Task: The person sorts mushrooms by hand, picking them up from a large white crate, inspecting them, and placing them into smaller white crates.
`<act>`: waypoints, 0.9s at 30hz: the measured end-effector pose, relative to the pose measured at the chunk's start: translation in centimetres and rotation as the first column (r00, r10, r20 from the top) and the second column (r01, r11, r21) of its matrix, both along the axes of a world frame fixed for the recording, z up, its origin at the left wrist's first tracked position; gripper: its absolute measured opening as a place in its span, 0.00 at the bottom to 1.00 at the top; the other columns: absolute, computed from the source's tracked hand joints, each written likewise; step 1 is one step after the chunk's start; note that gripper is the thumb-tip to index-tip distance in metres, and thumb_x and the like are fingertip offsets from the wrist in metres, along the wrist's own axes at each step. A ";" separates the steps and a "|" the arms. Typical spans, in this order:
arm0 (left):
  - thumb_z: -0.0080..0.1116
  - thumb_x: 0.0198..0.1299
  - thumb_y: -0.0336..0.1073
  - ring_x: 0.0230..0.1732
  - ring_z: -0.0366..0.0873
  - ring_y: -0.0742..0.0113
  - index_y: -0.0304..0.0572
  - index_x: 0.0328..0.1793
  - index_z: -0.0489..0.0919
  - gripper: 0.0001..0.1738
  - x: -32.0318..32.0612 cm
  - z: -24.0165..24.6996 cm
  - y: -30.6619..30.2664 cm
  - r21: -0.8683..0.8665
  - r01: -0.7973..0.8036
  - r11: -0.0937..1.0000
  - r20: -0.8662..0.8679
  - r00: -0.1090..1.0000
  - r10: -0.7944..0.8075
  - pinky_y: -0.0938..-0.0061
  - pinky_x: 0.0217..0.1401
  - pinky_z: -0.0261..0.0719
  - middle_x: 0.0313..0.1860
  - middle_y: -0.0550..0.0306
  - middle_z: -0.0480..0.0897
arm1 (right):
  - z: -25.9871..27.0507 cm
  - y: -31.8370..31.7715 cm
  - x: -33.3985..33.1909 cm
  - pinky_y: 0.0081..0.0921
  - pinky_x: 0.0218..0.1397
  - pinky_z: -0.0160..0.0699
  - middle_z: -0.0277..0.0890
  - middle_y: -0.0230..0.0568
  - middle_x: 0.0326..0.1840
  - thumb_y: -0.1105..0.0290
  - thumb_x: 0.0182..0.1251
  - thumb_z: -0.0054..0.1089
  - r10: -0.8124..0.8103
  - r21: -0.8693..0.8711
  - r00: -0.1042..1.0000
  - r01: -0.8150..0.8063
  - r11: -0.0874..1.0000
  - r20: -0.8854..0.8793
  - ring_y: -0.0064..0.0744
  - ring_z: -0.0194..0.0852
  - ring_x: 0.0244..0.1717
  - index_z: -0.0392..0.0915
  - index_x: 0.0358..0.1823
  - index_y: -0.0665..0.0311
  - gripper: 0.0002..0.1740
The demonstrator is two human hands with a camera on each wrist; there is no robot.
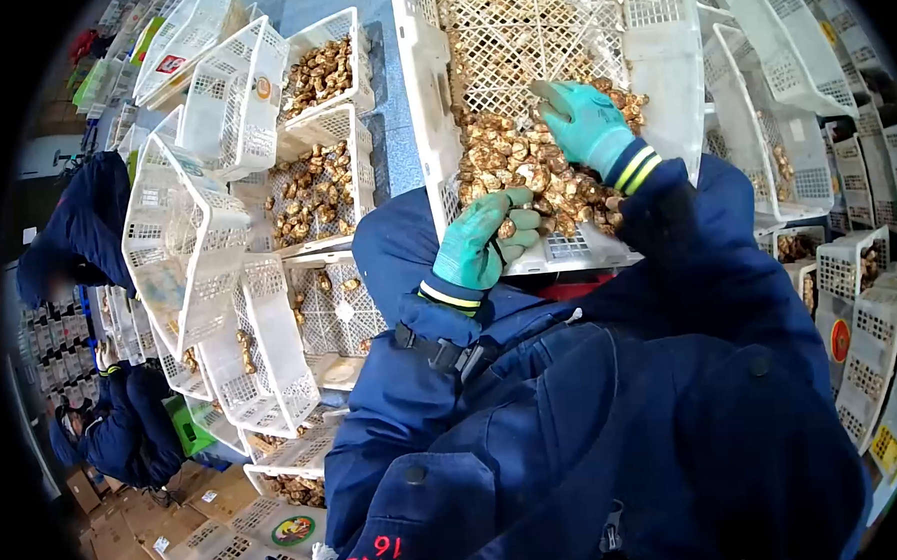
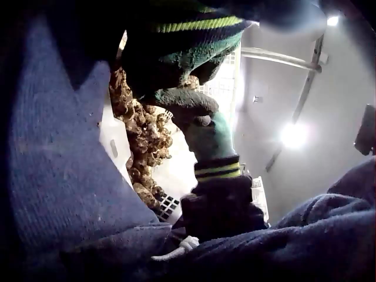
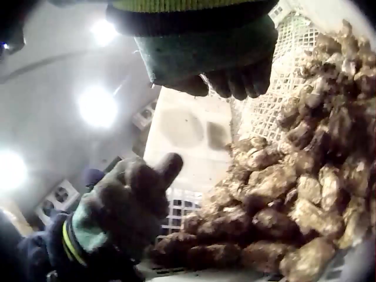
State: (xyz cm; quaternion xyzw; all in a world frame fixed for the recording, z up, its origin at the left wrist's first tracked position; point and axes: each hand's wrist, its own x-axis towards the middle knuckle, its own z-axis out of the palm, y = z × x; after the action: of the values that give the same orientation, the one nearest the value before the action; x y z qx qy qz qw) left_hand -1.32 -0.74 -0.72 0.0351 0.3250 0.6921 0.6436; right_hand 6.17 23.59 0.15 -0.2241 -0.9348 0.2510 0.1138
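Brown lumpy pieces (image 1: 508, 157) lie heaped in the near half of a white lattice crate (image 1: 665, 80) at the person's lap. The green-gloved left hand (image 1: 479, 241) is at the heap's near left edge, fingers curled round a small lumpy piece (image 1: 506, 228); the left wrist view shows the left hand (image 2: 188, 64) close up. Over the right part of the heap, the gloved right hand (image 1: 584, 124) reaches with its fingers extended. In the right wrist view the right hand's (image 3: 211, 64) fingers hang above the crate, with no piece visible in them; its palm is hidden.
Stacked white crates (image 1: 182, 242) stand at the left, some with similar pieces (image 1: 315, 191). More crates (image 1: 783, 155) line the right side. Two other people in dark blue sit at the far left, one at the lower left (image 1: 125, 424). Blue floor (image 1: 388, 82) shows beside the crate.
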 end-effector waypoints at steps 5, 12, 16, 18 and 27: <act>0.46 0.75 0.45 0.33 0.82 0.67 0.30 0.66 0.72 0.25 -1.1 3.8 -1.4 -0.017 -0.075 0.997 -0.270 0.961 0.068 0.82 0.28 0.76 0.39 0.54 0.82 | -4.2 2.1 -2.1 0.53 0.60 0.72 0.72 0.40 0.63 0.61 0.69 0.51 -0.042 0.421 0.897 -0.165 0.892 0.441 0.44 0.70 0.64 0.68 0.68 0.52 0.25; 0.54 0.70 0.45 0.52 0.77 0.59 0.26 0.66 0.71 0.29 -4.2 5.0 -4.0 0.071 -0.549 0.833 -0.391 0.753 0.529 0.73 0.49 0.77 0.50 0.52 0.78 | -1.6 0.8 -2.5 0.50 0.60 0.74 0.76 0.40 0.60 0.60 0.65 0.59 -0.126 0.271 0.813 -0.041 0.962 0.568 0.42 0.73 0.63 0.76 0.61 0.53 0.23; 0.51 0.72 0.47 0.21 0.56 0.76 0.27 0.68 0.71 0.30 -4.2 3.1 -4.2 0.096 -0.462 0.882 -0.418 0.785 0.457 0.80 0.26 0.60 0.20 0.69 0.58 | -1.4 1.4 -0.4 0.39 0.60 0.77 0.82 0.41 0.52 0.61 0.63 0.60 -0.150 0.117 0.933 0.118 0.986 0.328 0.41 0.79 0.57 0.82 0.51 0.52 0.16; 0.51 0.71 0.45 0.19 0.54 0.77 0.27 0.71 0.67 0.31 -3.5 3.5 -3.6 0.124 -0.354 0.927 -0.428 0.823 0.372 0.81 0.24 0.58 0.19 0.70 0.57 | -1.3 1.2 0.5 0.34 0.52 0.80 0.84 0.41 0.44 0.61 0.62 0.60 -0.153 -0.045 0.970 0.164 0.985 0.189 0.38 0.83 0.46 0.83 0.49 0.54 0.15; 0.45 0.72 0.42 0.75 0.63 0.41 0.38 0.81 0.53 0.35 -2.9 4.5 -3.5 0.244 -0.368 0.897 0.048 0.929 0.368 0.48 0.69 0.74 0.77 0.33 0.60 | 6.8 -7.8 0.0 0.34 0.44 0.82 0.81 0.49 0.50 0.59 0.72 0.55 0.058 -0.729 0.991 -0.129 0.672 -0.121 0.35 0.84 0.41 0.74 0.62 0.67 0.24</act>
State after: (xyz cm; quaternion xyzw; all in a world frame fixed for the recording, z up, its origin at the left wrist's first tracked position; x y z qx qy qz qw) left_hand -4.22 -4.25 3.77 0.0533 0.2363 0.8363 0.4918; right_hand 6.15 15.80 6.98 -0.1916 -0.7594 0.6203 0.0420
